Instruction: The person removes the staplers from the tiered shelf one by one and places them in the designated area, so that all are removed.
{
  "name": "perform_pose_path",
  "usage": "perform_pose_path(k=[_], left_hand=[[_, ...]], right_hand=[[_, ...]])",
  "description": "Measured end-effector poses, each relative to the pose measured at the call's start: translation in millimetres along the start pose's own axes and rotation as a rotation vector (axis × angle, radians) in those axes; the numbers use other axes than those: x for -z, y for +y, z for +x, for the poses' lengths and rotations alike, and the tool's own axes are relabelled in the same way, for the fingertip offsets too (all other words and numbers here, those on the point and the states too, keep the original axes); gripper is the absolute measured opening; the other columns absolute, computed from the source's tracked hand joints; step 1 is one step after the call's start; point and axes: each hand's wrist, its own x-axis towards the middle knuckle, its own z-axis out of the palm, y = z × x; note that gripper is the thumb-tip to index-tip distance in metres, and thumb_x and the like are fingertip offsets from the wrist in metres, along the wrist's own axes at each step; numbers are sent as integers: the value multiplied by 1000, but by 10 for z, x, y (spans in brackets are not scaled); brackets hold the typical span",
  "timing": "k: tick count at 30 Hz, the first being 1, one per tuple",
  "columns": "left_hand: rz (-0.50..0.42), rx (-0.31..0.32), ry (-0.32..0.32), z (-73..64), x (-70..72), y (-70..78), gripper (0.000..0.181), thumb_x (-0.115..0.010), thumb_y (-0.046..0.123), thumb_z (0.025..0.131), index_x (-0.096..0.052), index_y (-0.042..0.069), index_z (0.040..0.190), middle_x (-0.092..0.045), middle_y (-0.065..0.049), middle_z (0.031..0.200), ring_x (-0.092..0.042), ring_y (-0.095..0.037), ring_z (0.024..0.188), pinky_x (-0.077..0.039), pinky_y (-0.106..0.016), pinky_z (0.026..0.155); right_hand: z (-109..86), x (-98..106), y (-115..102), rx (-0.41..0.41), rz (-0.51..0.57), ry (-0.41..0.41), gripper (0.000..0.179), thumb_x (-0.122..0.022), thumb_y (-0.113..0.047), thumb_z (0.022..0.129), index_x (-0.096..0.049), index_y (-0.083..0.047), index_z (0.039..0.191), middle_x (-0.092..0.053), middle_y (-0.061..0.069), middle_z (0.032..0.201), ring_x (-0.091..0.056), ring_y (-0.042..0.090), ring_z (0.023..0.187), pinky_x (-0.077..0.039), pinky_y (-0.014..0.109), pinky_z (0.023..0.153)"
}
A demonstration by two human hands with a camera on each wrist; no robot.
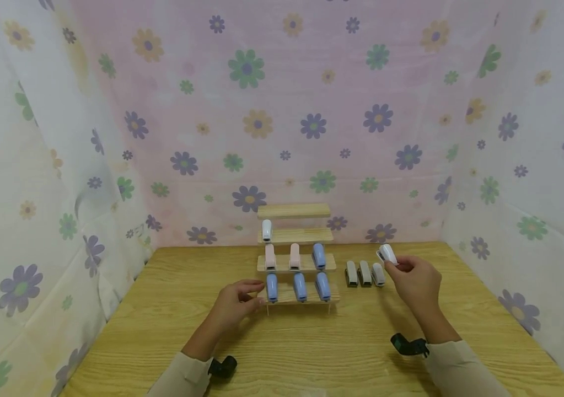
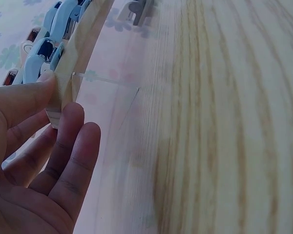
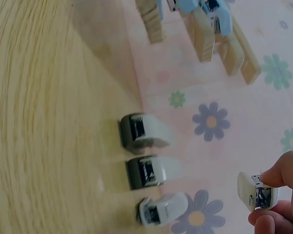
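Gleaming white stapler (image 1: 387, 254); rounded end

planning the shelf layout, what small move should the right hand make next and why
Probably carry the held white stapler leftward in the right hand to the third shelf up: a similar white stapler stands at its left end, with bare space beside it.

1 white mini stapler (image 1: 387, 253) is held tilted in the air; a 4-shelf wooden rack (image 1: 294, 211) is gripped at bottom left.
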Motion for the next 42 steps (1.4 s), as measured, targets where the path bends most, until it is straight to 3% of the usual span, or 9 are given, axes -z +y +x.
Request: perform_pose_path(k=[9, 16, 22, 27, 35, 42], left_hand=[[-2, 7, 2, -9, 6, 23, 38, -78, 21, 95, -73, 8, 131, -62, -10, 144, -72, -17, 97, -63, -28, 73], [19, -9, 3, -2, 27, 35, 43, -78, 24, 95, -71, 4, 133, -62, -10, 144, -72, -17, 97, -62, -27, 72], [18, -18, 6, 4, 27, 26, 41, -78, 24, 95, -72, 5, 132, -63, -9, 143, -72, -18, 97, -62, -26, 71], [8, -26, -1, 5, 19, 15, 40, -78, 23, 95, -73, 6, 130, -62, -11, 143, -73, -22, 98, -62, -27, 71], [19, -19, -5, 0, 15, 28, 40, -78, 24, 96, -72, 6, 131, -62, -7, 144, -72, -20, 100, -62, -25, 72], [28, -16, 0, -9, 14, 16, 40, -78, 26, 95, -73, 9, 131, -63, -7, 143, -72, -20, 99, -62, -26, 72]], right_hand=[[48, 2, 233, -84, -24, -13, 41, -77, -41, 92, -80, -3, 109, -78, 13, 92, -63, 8, 64, -50, 23, 52], [80, -9, 331, -162, -41, -81, 49, -75, -46, 93, -79, -2, 113, -79, 14, 96, -66, 15, 70, -50, 27, 55], [61, -19, 383, -165, -68, -126, 44, -76, -45, 92, -81, -4, 108, -80, 10, 92, -67, 16, 72, -49, 30, 61], [40, -12, 401, -169, -78, -163, 39, -76, -42, 93, -82, -5, 104, -79, 9, 88, -66, 17, 69, -49, 32, 58], [25, -8, 442, -220, -90, -224, 44, -75, -45, 93, -81, -3, 106, -79, 15, 98, -69, 29, 84, -49, 32, 59], [23, -27, 505, -211, -117, -247, 43, -75, -45, 93, -82, -4, 106, -79, 14, 99, -69, 32, 87, -50, 34, 63]])
